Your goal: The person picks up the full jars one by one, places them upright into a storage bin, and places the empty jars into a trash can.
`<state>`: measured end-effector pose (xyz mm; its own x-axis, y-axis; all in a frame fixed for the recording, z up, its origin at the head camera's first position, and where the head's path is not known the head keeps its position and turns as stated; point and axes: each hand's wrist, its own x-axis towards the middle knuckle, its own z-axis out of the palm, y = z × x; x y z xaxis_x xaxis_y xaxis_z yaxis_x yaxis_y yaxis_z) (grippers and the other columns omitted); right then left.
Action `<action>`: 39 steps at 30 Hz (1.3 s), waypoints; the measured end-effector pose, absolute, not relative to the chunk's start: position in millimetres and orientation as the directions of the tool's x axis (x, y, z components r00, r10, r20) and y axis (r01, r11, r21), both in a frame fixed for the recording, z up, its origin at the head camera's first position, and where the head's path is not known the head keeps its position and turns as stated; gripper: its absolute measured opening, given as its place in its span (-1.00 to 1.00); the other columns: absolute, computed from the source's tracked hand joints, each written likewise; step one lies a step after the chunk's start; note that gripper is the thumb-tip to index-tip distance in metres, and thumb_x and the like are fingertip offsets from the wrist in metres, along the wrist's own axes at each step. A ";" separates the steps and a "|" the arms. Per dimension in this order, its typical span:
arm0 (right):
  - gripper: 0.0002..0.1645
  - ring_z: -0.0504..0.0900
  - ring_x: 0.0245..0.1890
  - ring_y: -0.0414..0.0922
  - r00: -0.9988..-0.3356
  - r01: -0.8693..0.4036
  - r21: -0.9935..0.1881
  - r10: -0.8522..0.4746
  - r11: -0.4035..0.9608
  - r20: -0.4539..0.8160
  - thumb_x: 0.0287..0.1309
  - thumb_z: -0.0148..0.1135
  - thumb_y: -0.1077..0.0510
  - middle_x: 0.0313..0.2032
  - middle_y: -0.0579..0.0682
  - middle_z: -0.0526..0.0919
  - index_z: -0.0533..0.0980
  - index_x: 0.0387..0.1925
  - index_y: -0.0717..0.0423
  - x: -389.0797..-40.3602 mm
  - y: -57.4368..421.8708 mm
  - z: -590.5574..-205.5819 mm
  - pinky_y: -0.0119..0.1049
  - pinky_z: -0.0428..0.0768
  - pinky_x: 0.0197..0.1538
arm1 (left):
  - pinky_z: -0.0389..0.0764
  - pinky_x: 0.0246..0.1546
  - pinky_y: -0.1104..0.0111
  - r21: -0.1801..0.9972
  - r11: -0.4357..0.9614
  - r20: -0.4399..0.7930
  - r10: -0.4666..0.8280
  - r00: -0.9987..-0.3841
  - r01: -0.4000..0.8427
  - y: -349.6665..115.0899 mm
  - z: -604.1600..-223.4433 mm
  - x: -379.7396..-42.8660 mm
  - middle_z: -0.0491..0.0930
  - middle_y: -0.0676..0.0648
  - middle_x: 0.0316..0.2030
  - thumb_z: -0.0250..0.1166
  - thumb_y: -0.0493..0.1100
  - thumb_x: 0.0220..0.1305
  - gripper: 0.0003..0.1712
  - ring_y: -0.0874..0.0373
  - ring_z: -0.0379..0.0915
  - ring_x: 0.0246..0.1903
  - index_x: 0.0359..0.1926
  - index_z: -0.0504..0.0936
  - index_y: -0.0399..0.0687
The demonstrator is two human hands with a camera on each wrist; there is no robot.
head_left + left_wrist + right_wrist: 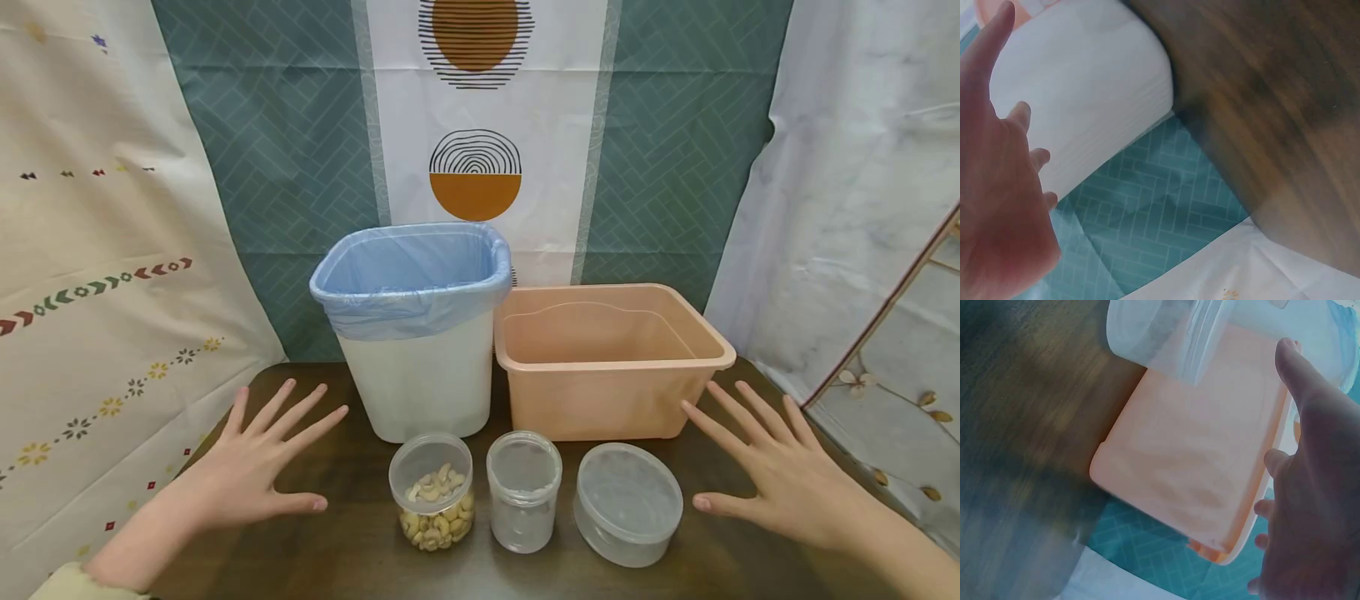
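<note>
My left hand (255, 467) is spread with straight fingers at the table's left side and holds nothing. On the other side my right hand (780, 475) is likewise spread and holds nothing, nearest the wide round lidded container (628, 504). Between the hands stands a clear jar of cashews (437, 521), closest to the left hand. Beside it is a narrower clear jar (523, 500) with a lid; no contents show in it. The left wrist view shows the left hand (1004, 187) beside the white bin, and the right wrist view has the right hand (1316, 494) near the peach tub.
Behind the jars, a white bin (427, 379) wears a blue liner bag (420, 312). A peach plastic tub (600, 404) stands to its right. All rest on a dark wooden table (360, 550). Patterned cloths hang at the back (292, 150) and both sides.
</note>
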<state>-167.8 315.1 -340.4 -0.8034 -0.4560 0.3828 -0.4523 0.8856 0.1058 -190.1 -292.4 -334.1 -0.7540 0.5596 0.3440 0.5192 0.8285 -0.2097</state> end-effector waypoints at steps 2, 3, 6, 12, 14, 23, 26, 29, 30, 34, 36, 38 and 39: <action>0.22 -0.53 0.58 -0.11 -0.796 -0.458 0.109 -0.462 0.882 0.390 -0.04 0.34 -0.44 0.61 -0.11 -0.26 -0.02 0.56 -0.30 -168.4 314.5 -339.7 0.15 -0.70 0.44 | -0.75 0.36 -0.19 -0.198 0.831 0.345 0.555 -0.757 0.519 -293.2 -331.6 -189.8 -0.16 0.04 0.60 0.19 0.60 0.00 0.14 0.07 -0.69 0.57 0.54 0.06 0.35; 0.21 -0.53 0.58 -0.12 -0.793 -0.461 0.112 -0.465 0.880 0.393 -0.04 0.34 -0.44 0.61 -0.11 -0.25 -0.02 0.56 -0.30 -168.6 314.2 -339.4 0.15 -0.70 0.44 | -0.74 0.36 -0.20 -0.194 0.833 0.346 0.553 -0.758 0.518 -293.7 -330.1 -189.8 -0.16 0.04 0.60 0.20 0.60 0.01 0.14 0.05 -0.67 0.57 0.54 0.06 0.35; 0.21 -0.53 0.58 -0.14 -0.788 -0.464 0.116 -0.469 0.878 0.397 -0.04 0.34 -0.44 0.61 -0.10 -0.24 0.00 0.55 -0.27 -169.5 313.4 -338.5 0.14 -0.70 0.44 | -0.69 0.37 -0.25 -0.182 0.839 0.348 0.543 -0.764 0.513 -295.2 -324.9 -190.2 -0.17 0.04 0.60 0.22 0.58 0.02 0.14 0.00 -0.61 0.58 0.55 0.04 0.35; 0.21 -0.53 0.58 -0.14 -0.778 -0.482 0.119 -0.486 0.868 0.399 -0.04 0.35 -0.44 0.60 -0.07 -0.20 0.03 0.55 -0.24 -172.2 310.3 -335.2 0.12 -0.69 0.46 | -0.66 0.35 -0.31 -0.138 0.847 0.356 0.526 -0.773 0.513 -297.4 -312.1 -191.7 -0.19 0.06 0.60 0.28 0.52 0.02 0.14 -0.04 -0.54 0.59 0.55 0.03 0.36; 0.21 -0.51 0.59 -0.13 -0.771 -0.490 0.121 -0.494 0.863 0.402 -0.05 0.35 -0.44 0.60 -0.05 -0.17 0.04 0.55 -0.24 -173.3 308.3 -333.7 0.12 -0.67 0.47 | -0.64 0.36 -0.32 -0.120 0.847 0.361 0.523 -0.772 0.518 -297.0 -307.0 -191.5 -0.18 0.06 0.60 0.30 0.49 0.03 0.13 -0.06 -0.49 0.59 0.55 0.04 0.36; 0.20 -0.43 0.60 -0.13 -0.742 -0.530 0.120 -0.528 0.839 0.413 -0.07 0.38 -0.43 0.59 -0.03 -0.11 0.08 0.54 -0.21 -174.8 296.5 -327.8 0.06 -0.60 0.51 | -0.50 0.45 -0.23 -0.029 0.838 0.383 0.512 -0.769 0.544 -290.8 -281.0 -186.8 -0.07 0.08 0.58 0.38 0.39 0.05 0.10 -0.07 -0.31 0.58 0.54 0.06 0.35; 0.20 -0.32 0.60 -0.09 -0.738 -0.532 0.126 -0.531 0.837 0.416 -0.07 0.38 -0.43 0.58 -0.03 -0.06 0.08 0.53 -0.23 -175.0 293.0 -327.6 -0.01 -0.55 0.54 | -0.40 0.48 -0.21 0.011 0.834 0.397 0.502 -0.768 0.551 -289.2 -273.3 -187.5 -0.02 0.07 0.57 0.42 0.33 0.04 0.10 -0.10 -0.23 0.57 0.54 0.07 0.38; 0.19 -0.16 0.57 -0.05 -0.737 -0.538 0.101 -0.525 0.837 0.425 -0.07 0.39 -0.42 0.57 -0.04 0.00 0.08 0.53 -0.26 -175.2 288.6 -326.8 0.05 -0.32 0.54 | -0.29 0.49 -0.19 0.040 0.831 0.417 0.490 -0.765 0.554 -287.2 -265.2 -189.2 0.05 0.05 0.54 0.47 0.28 0.02 0.11 -0.14 -0.12 0.53 0.53 0.07 0.41; 0.19 -0.11 0.56 -0.05 -0.737 -0.542 0.088 -0.523 0.836 0.428 -0.07 0.40 -0.41 0.57 -0.06 0.02 0.07 0.53 -0.28 -175.3 286.9 -326.7 0.09 -0.22 0.51 | -0.22 0.49 -0.18 0.044 0.830 0.428 0.488 -0.761 0.556 -286.2 -262.3 -189.7 0.08 0.05 0.53 0.48 0.27 0.01 0.12 -0.15 -0.07 0.52 0.52 0.08 0.42; 0.20 -0.02 0.53 -0.08 -0.728 -0.569 0.047 -0.529 0.821 0.437 -0.09 0.43 -0.40 0.55 -0.14 0.06 0.08 0.53 -0.30 -176.7 280.5 -327.1 0.13 0.06 0.29 | 0.12 0.38 -0.15 0.052 0.817 0.458 0.492 -0.741 0.574 -282.3 -250.3 -190.3 0.18 0.01 0.49 0.52 0.22 -0.02 0.12 -0.17 0.06 0.46 0.52 0.12 0.39; 0.20 -0.02 0.53 -0.10 -0.724 -0.580 0.038 -0.536 0.814 0.435 -0.11 0.44 -0.40 0.54 -0.16 0.07 0.09 0.52 -0.31 -177.5 277.9 -328.0 0.12 0.09 0.26 | 0.24 0.28 -0.13 0.061 0.813 0.468 0.489 -0.737 0.578 -279.5 -244.9 -190.3 0.20 0.02 0.48 0.53 0.19 -0.02 0.11 -0.16 0.11 0.44 0.51 0.13 0.39; 0.20 -0.03 0.53 -0.12 -0.722 -0.590 0.027 -0.542 0.807 0.431 -0.12 0.45 -0.39 0.54 -0.16 0.08 0.09 0.52 -0.31 -177.8 275.7 -329.4 0.13 0.11 0.25 | 0.29 0.23 -0.09 0.068 0.812 0.474 0.485 -0.735 0.580 -276.5 -240.9 -190.6 0.20 0.03 0.47 0.53 0.17 -0.01 0.10 -0.12 0.15 0.42 0.51 0.14 0.40; 0.20 -0.04 0.54 -0.13 -0.721 -0.594 0.022 -0.544 0.804 0.429 -0.12 0.45 -0.38 0.54 -0.15 0.08 0.10 0.52 -0.31 -177.8 274.7 -330.3 0.14 0.12 0.24 | 0.30 0.22 -0.05 0.072 0.812 0.476 0.482 -0.736 0.579 -274.9 -239.3 -191.1 0.20 0.05 0.47 0.53 0.17 0.00 0.09 -0.09 0.16 0.42 0.51 0.14 0.40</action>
